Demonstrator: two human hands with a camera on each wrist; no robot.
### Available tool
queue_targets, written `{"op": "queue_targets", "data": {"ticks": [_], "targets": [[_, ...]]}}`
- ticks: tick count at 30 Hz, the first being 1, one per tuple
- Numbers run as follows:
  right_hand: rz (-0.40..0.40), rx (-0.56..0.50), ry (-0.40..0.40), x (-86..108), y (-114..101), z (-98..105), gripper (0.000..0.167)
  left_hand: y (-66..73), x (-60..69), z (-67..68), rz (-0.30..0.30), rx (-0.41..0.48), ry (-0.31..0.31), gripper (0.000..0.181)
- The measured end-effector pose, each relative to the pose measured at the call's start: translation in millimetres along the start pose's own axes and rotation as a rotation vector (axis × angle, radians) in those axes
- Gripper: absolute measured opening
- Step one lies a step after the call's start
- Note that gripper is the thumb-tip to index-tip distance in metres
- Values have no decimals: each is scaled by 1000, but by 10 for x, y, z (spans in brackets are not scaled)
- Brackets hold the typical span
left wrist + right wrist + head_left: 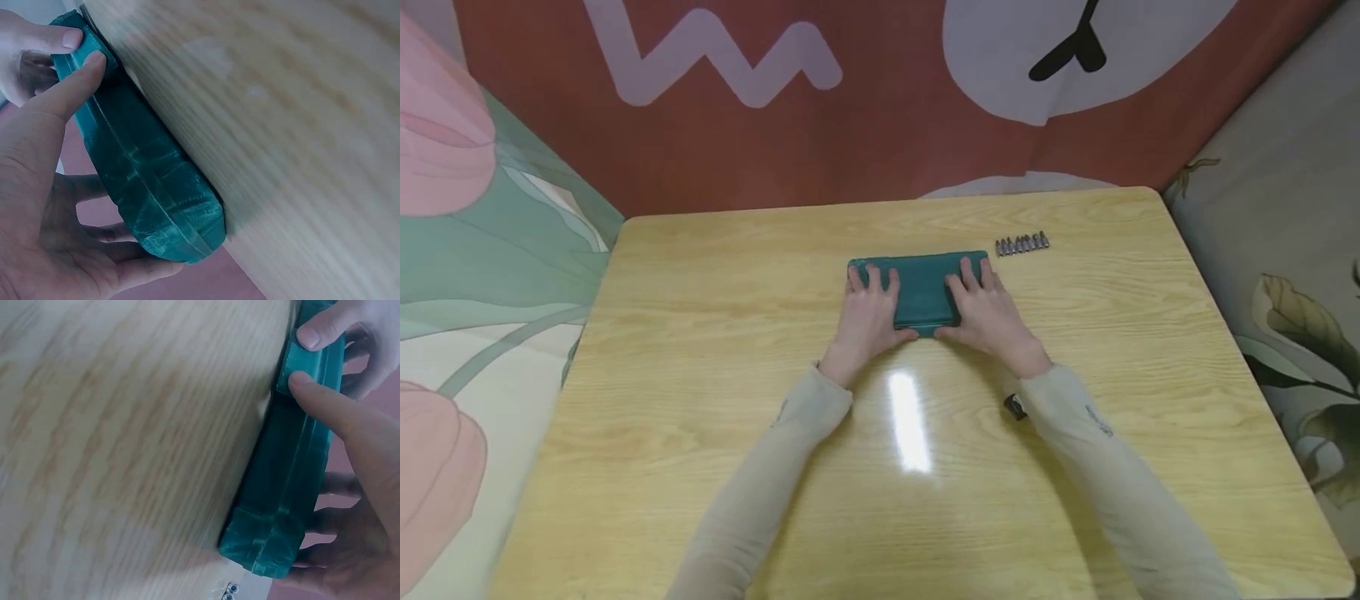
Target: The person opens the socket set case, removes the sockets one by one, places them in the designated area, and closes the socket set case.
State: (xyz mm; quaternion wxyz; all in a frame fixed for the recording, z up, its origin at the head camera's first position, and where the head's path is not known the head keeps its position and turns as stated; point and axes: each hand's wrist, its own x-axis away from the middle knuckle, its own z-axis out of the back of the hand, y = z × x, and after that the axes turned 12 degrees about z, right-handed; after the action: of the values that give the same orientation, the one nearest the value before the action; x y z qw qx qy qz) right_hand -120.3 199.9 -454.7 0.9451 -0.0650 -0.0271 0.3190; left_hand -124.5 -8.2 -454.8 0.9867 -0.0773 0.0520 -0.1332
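A closed green case (925, 287) lies flat on the table. My left hand (867, 321) grips its left part, fingers spread over the top and thumb against the front side. On the right part my right hand (988, 317) holds it in the same way. In the left wrist view both thumbs press a raised latch (107, 61) on the case's front side. The right wrist view shows the two thumb tips side by side on that latch (300, 361). Whatever the case contains is hidden.
A row of several small metal screwdriver bits (1022, 243) lies beyond the case's right corner. A small black object (1015, 407) sits beside the right sleeve (1060, 408), partly covered by it. Patterned cloth (880, 158) hangs behind the wooden table (715, 333).
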Motion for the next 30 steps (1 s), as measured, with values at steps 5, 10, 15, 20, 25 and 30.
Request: {"op": "queue_targets", "data": {"ticks": [5,10,15,20,25,30], "targets": [[-6,42,-3,-35,9,-15,91,22,-4,-12,23,-8,5,106],[24,110,50,6,5,-51,87,74,4,-13,42,-18,11,105],[52,175,74,59,-13,-80,84,141,42,10,53,-74,8,104],[67,224,69,75,-15,-83,81,211,72,38,73,-133,17,102],[58,269,21,93,-16,-118,79,269,96,13,82,-157,3,101],[50,297,22,102,-22,-158,80,307,91,8,102,-166,-20,99]]}}
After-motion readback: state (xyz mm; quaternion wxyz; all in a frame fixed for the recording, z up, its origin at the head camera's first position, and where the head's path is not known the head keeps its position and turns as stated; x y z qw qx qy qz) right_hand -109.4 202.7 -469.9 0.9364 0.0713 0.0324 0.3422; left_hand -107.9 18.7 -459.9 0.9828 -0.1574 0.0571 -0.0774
